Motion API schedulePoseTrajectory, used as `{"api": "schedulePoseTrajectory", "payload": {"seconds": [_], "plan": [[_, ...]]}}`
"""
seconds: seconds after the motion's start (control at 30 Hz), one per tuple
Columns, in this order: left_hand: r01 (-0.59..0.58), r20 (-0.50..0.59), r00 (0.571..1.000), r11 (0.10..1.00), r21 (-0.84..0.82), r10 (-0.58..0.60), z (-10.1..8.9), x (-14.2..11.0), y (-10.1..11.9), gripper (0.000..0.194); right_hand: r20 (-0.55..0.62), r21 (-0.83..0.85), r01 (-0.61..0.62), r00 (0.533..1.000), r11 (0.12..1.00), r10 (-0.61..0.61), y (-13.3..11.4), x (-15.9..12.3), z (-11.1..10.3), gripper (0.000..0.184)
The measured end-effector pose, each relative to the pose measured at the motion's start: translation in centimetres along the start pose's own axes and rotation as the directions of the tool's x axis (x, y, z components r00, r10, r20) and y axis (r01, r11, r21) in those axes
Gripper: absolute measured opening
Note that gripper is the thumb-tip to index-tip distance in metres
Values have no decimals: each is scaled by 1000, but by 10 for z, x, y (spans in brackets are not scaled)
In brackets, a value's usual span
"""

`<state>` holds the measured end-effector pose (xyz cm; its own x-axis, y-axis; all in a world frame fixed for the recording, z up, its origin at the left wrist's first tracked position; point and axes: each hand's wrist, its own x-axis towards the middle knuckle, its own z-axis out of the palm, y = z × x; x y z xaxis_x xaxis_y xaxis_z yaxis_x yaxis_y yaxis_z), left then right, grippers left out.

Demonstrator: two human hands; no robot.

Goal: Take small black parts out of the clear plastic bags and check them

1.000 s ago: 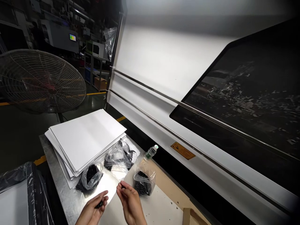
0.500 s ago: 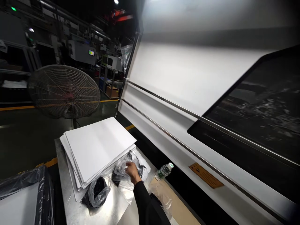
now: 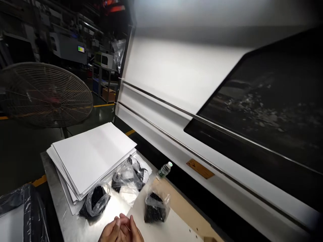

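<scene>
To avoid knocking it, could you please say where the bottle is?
In the head view, the bottle is right of the paper stack, beyond the rightmost bag.

Metal table, stacked white sheets, bagged black pieces

the wrists of the left hand and right hand fall below the bottom edge, with anything between the cupped fingers hidden from view. individual black pieces in the clear bag to the right are too small to tell apart. print on the orange label is illegible, the blades of the fan blur, and the machine's dark window runs past the right edge.
</scene>
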<state>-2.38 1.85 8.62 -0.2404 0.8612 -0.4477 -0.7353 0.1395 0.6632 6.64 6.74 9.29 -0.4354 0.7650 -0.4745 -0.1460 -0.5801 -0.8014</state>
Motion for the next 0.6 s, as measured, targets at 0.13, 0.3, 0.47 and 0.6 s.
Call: {"api": "schedulePoseTrajectory", "payload": {"seconds": [0.13,0.3,0.47,0.6], "plan": [[50,98,993,980,193,-70,14,-24,9,72,226,494,-103,974,863,-13,-5,-29,3,30],[103,181,971,959,264,-154,20,-57,32,57,314,589,-133,947,797,-74,-24,-52,3,31],[108,230,957,951,291,-179,19,-68,32,57,280,591,-147,959,793,-31,-17,-59,8,20],[47,218,968,943,328,-124,14,-63,18,62,192,617,-147,981,773,34,-6,-58,10,9]]}}
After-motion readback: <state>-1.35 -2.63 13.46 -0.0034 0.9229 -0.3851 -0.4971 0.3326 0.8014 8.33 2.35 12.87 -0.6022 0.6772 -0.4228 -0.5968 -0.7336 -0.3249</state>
